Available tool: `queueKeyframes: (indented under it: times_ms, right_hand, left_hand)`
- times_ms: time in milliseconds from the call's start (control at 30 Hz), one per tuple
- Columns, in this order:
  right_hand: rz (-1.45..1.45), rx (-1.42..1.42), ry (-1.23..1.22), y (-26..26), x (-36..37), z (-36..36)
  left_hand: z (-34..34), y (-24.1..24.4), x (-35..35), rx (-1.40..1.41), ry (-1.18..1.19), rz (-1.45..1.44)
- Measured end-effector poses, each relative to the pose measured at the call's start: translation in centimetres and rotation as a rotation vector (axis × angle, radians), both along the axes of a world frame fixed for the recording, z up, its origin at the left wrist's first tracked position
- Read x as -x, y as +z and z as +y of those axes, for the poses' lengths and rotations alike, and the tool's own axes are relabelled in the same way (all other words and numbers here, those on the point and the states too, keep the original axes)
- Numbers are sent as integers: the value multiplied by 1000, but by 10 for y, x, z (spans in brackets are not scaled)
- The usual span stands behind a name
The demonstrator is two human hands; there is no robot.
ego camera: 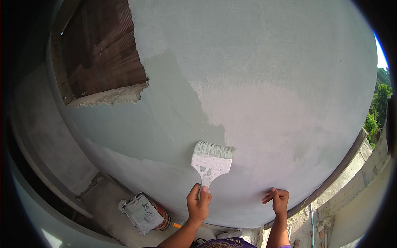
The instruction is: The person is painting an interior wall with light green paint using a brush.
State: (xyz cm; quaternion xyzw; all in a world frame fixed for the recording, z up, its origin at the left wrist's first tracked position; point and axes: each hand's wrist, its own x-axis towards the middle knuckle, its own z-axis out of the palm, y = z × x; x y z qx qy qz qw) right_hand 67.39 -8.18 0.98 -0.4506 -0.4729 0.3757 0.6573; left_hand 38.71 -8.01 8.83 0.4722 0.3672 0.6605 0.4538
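My left hand [198, 203] grips the handle of a wide flat paintbrush [211, 162], its bristles pointing up. White paint coats the brush head and handle, and the bristle tips are at or close to the wall [263, 114]; contact is hard to tell. Around the brush the wall shows a patch of darker grey-green coat [176, 124] beside paler, whitish areas. My right hand [277, 198] holds nothing, with its fingers partly bent and apart, near the lower right of the wall.
A paint-smeared tray [144, 214] rests against or on a reddish bucket [162, 218] on the concrete floor. An orange-handled tool [177, 225] lies beside them. At upper left, a rough-edged wall opening shows brown corrugated sheeting [102, 49]. A concrete ledge [350, 186] and a pipe [312, 223] lie at right.
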Motion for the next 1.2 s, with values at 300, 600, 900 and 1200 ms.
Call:
queueKeyframes:
  times_ms: [300,600,900,1200]
  right_hand:
    - [-22,16,13,-1,-2,-1]
    - [-7,17,7,-2,-1,1]
    - [-8,21,-16,1,1,0]
    - [26,21,9,0,1,-1]
  left_hand:
    - [10,3,19,3,46,-21]
    - [7,-1,15,-60,9,63]
    - [5,0,16,-93,7,48]
    - [8,6,11,-131,17,91]
